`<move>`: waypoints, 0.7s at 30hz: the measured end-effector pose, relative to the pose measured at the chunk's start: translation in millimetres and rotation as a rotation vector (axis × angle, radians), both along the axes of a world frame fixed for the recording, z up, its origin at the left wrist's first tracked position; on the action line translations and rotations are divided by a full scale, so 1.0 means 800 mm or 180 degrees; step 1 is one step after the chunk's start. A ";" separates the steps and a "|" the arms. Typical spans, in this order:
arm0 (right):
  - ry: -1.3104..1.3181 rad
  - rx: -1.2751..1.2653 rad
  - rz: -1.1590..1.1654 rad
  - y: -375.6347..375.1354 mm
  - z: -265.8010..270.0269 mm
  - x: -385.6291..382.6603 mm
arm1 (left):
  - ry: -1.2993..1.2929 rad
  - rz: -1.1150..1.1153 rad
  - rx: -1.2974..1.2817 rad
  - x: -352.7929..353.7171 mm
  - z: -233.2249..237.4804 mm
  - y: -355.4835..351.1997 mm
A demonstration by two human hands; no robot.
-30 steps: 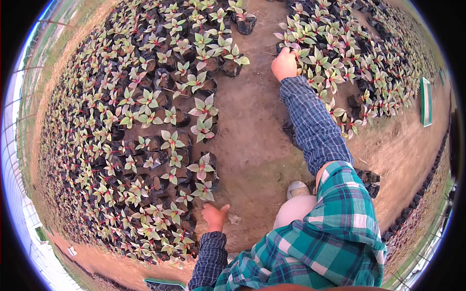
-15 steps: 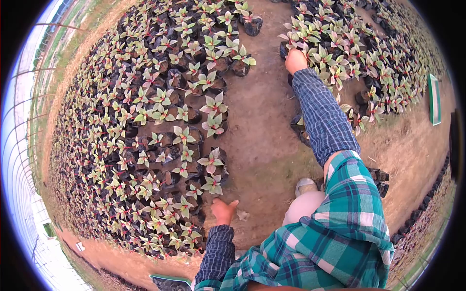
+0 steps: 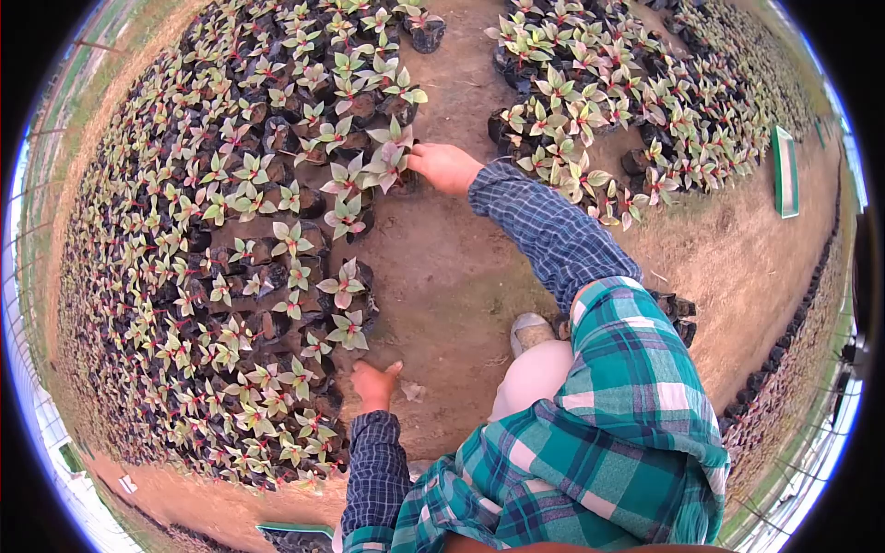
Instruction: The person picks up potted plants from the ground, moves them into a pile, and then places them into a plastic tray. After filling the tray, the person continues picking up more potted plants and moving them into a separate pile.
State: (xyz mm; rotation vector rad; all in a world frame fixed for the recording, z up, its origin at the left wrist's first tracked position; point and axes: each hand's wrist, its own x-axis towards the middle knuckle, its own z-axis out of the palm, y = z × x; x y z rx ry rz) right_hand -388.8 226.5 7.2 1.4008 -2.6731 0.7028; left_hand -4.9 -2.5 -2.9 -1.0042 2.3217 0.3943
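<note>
The fingers of my right hand (image 3: 444, 169) seem to be grasping a potted plant (image 3: 387, 160) at the left border of the soil strip (image 3: 442, 235); from my remote seat, leaves hide the fingertips. My left hand (image 3: 375, 382), nearer the strip's bottom end, has its thumb spread and nothing visible in its grasp. To do this well, I judge I should hold below the leaves, keep the plant upright and avoid nudging the neighbouring plants (image 3: 343, 191). Bare ground along the strip's middle gives me room; another block of plants (image 3: 590, 92) bounds its right side, and a shoe (image 3: 532, 334) occupies its lower right.
</note>
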 end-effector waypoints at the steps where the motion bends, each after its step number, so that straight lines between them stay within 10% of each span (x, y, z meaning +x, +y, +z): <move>1: -0.0010 0.0036 0.0025 0.005 0.009 0.010 | 0.0034 0.0012 -0.0013 0.002 -0.001 0.002; 8: -0.1028 -0.1227 -0.2647 0.129 0.008 -0.002 | 0.0203 -0.0017 -0.0180 -0.001 0.007 0.008; 15: -0.0280 0.0793 -0.3315 0.190 -0.007 -0.054 | 0.0034 0.0196 -0.0031 -0.007 0.008 0.005; 21: -0.1201 0.1143 -0.3434 0.140 0.040 -0.057 | -0.0093 0.0354 0.0029 -0.009 0.015 0.007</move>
